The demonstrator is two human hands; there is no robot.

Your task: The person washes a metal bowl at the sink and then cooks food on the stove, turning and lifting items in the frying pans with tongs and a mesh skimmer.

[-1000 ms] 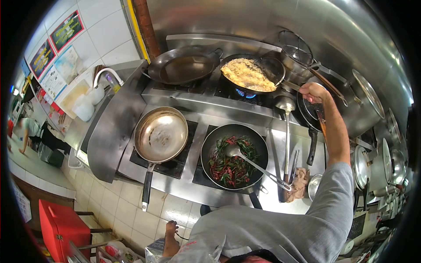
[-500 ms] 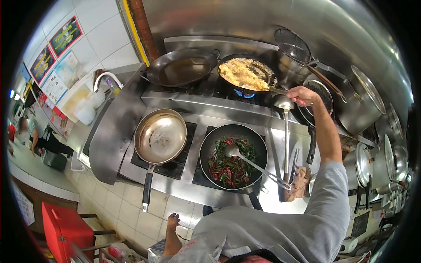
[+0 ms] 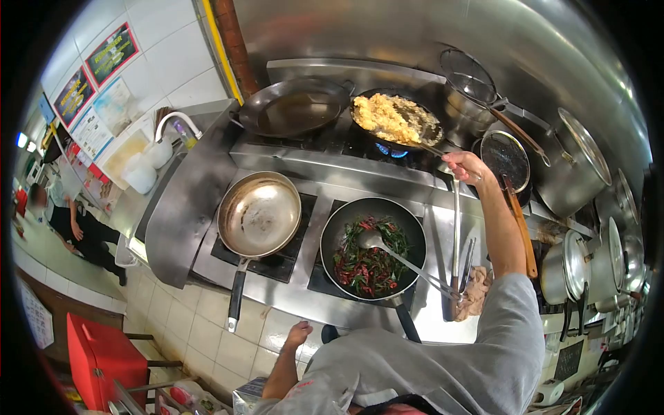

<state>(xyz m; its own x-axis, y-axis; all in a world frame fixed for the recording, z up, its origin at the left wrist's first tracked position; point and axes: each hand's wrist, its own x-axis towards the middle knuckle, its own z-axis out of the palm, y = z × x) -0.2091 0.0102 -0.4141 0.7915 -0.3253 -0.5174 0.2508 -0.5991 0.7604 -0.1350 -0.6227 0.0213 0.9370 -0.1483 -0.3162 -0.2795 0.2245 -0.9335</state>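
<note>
My right hand (image 3: 465, 168) is closed round the handle of a metal utensil (image 3: 430, 148), whose far end reaches into the black wok (image 3: 437, 133) at the back. Pale golden food (image 3: 387, 117) fills much of that wok, over a blue flame. My left hand (image 3: 299, 334) hangs low at the front, its fingers curled; whatever it may hold is too small to tell. Between my arms, a dark pan (image 3: 337, 225) holds dark green leaves and red pieces (image 3: 366, 270), with a ladle (image 3: 372, 240) resting in it.
A frying pan (image 3: 259, 214) stands front left and a wide wok with dark liquid (image 3: 294, 111) back left. Strainers (image 3: 505, 159) and a large pot (image 3: 570, 162) are at the right. A crumpled cloth (image 3: 474, 294) lies front right. Another person (image 3: 76, 221) stands far left.
My right hand has moved left and down with the utensil. The golden food has shifted in the wok. My left hand has risen and its fingers have closed. The other person is more upright.
</note>
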